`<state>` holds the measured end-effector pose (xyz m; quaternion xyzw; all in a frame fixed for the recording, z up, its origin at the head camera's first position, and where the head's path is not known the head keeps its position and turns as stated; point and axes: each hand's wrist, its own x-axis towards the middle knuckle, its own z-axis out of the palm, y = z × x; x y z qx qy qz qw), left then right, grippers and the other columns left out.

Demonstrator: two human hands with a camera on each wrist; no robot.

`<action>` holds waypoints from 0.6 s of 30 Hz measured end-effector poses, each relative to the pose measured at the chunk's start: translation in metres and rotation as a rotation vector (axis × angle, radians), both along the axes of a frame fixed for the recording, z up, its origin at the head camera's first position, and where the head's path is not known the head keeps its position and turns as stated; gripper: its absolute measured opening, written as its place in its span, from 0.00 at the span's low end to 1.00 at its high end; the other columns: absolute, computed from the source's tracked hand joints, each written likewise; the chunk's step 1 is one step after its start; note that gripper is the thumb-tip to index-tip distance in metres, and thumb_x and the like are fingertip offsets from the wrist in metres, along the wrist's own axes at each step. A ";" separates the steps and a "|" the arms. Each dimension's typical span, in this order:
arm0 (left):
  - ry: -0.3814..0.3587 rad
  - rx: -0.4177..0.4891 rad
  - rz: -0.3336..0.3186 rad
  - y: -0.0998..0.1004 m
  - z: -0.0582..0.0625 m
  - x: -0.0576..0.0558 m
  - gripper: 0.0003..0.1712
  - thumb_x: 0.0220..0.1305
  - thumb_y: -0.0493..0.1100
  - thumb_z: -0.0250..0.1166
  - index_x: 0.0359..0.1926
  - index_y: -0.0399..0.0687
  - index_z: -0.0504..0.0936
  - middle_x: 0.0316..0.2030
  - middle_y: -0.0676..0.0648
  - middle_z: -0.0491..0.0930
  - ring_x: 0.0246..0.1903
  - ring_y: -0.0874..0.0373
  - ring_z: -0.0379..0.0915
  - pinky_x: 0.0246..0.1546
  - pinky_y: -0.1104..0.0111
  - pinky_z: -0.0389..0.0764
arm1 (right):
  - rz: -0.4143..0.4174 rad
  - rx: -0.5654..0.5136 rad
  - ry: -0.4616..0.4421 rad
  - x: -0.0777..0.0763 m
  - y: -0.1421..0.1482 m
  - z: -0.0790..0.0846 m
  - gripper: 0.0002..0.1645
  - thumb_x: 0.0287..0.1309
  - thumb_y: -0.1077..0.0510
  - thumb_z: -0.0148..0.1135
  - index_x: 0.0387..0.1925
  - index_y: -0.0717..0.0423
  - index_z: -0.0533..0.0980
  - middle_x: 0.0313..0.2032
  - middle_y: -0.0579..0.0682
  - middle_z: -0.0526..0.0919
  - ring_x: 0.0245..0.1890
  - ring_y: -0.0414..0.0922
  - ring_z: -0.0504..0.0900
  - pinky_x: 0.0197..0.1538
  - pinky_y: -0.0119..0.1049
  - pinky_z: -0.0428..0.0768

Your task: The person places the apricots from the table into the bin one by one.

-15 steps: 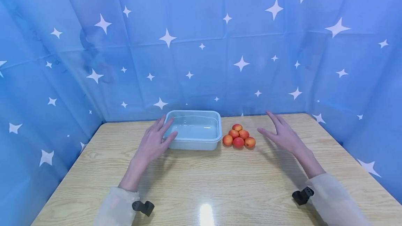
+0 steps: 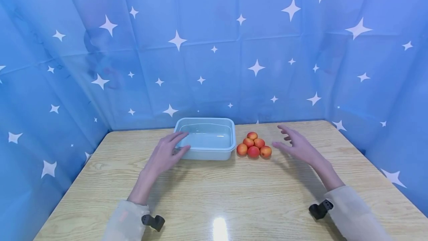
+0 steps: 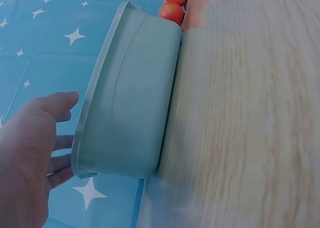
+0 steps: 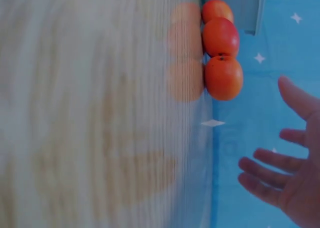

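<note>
A pale blue rectangular plastic tub (image 2: pixel 205 154) sits on the table near its back edge. My left hand (image 2: pixel 162 155) hovers at the tub's left end, thumb and fingers spread and loosely bent by the rim; whether they touch it I cannot tell. It holds nothing in the left wrist view, where the fingers (image 3: pixel 60 163) pass beside the rim. Several small orange-red fruits, perhaps apricots (image 2: pixel 253 152), lie in a triangle just right of the tub. Right of them, my right hand (image 2: pixel 301 150) hangs in the air with relaxed fingers, apart from the nearest fruit (image 4: pixel 223 78).
The light wood-grain table (image 2: pixel 214 185) extends in front and to both sides. A blue curtain (image 2: pixel 214 66) with white stars closes off the back and sides. Each sleeve carries a small black wrist camera (image 2: pixel 153 221).
Both hands' fingers have bent slightly downward from a straighter spread. The left fingers have lowered at the tub's rim, and the right hand has edged toward the fruits. Tub and fruits have stayed put.
</note>
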<state>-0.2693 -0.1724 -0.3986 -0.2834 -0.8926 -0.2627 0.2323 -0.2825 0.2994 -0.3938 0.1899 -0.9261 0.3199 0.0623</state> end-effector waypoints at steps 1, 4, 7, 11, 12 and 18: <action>0.005 0.002 -0.008 0.000 0.000 0.000 0.28 0.69 0.51 0.66 0.66 0.44 0.77 0.61 0.38 0.78 0.62 0.38 0.72 0.63 0.44 0.70 | 0.010 -0.002 -0.009 0.000 0.000 0.000 0.45 0.68 0.45 0.63 0.75 0.64 0.57 0.65 0.73 0.68 0.56 0.70 0.76 0.57 0.65 0.76; 0.016 0.005 -0.022 0.001 -0.002 -0.001 0.27 0.68 0.51 0.68 0.63 0.46 0.79 0.59 0.40 0.80 0.60 0.41 0.74 0.62 0.45 0.72 | 0.044 -0.017 -0.039 -0.001 -0.001 -0.002 0.42 0.68 0.48 0.64 0.72 0.66 0.60 0.63 0.73 0.71 0.55 0.69 0.78 0.56 0.63 0.77; 0.027 0.015 -0.026 0.001 -0.004 -0.002 0.24 0.67 0.50 0.70 0.60 0.47 0.82 0.56 0.42 0.82 0.57 0.43 0.77 0.60 0.45 0.73 | 0.068 -0.029 -0.062 -0.002 -0.001 -0.004 0.40 0.66 0.50 0.66 0.70 0.66 0.63 0.60 0.72 0.73 0.54 0.67 0.79 0.55 0.59 0.80; 0.056 0.037 -0.045 0.002 -0.006 -0.003 0.21 0.63 0.48 0.73 0.54 0.46 0.85 0.51 0.44 0.85 0.53 0.45 0.79 0.59 0.46 0.74 | 0.095 -0.037 -0.088 -0.003 0.000 -0.006 0.39 0.64 0.49 0.69 0.68 0.66 0.67 0.57 0.71 0.76 0.52 0.64 0.81 0.53 0.55 0.82; 0.062 0.042 -0.051 0.003 -0.007 -0.003 0.20 0.62 0.48 0.73 0.53 0.45 0.86 0.49 0.44 0.85 0.52 0.46 0.80 0.59 0.47 0.74 | 0.103 -0.036 -0.095 -0.004 0.000 -0.007 0.38 0.64 0.49 0.69 0.67 0.65 0.68 0.57 0.71 0.76 0.51 0.63 0.82 0.52 0.54 0.82; 0.048 0.076 -0.076 0.003 -0.010 -0.005 0.17 0.60 0.46 0.75 0.48 0.43 0.88 0.44 0.47 0.86 0.46 0.48 0.81 0.57 0.48 0.75 | 0.137 -0.011 -0.126 -0.007 0.000 -0.010 0.35 0.63 0.50 0.70 0.64 0.65 0.70 0.53 0.66 0.80 0.47 0.55 0.84 0.50 0.48 0.83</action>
